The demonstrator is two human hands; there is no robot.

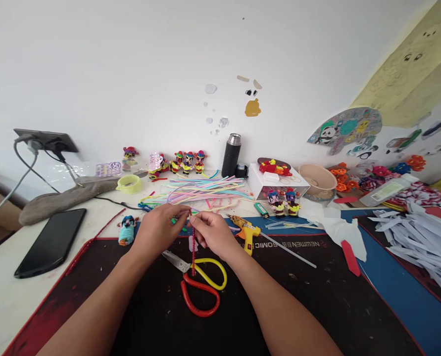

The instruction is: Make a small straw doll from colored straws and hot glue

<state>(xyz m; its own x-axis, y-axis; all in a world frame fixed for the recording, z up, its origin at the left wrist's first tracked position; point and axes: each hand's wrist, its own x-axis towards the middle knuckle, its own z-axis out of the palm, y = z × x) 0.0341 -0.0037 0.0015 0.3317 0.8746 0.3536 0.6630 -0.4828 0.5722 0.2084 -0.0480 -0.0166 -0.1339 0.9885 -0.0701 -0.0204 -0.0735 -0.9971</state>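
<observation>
A dark red glittery pipe cleaner [194, 249] hangs down from between my hands. My left hand [163, 226] pinches its upper end between thumb and fingers. Close beside it, my right hand [213, 233] grips the same strip with thumb and forefinger, just below the left fingertips. Under the hands lie scissors [201, 313] with one red and one yellow handle, blades partly covered by my left hand. Right of my right hand rests a yellow glue gun [249, 236]. A small blue wrapped figure [127, 231] lies left of my left wrist.
Behind the hands spreads a pile of pastel pipe cleaners [205, 189]. A black thermos [231, 155] and a white box [275, 180] stand near the wall. A phone [51, 242] lies at left. White paper strips [420, 247] are heaped at right on the desk mat [298, 291].
</observation>
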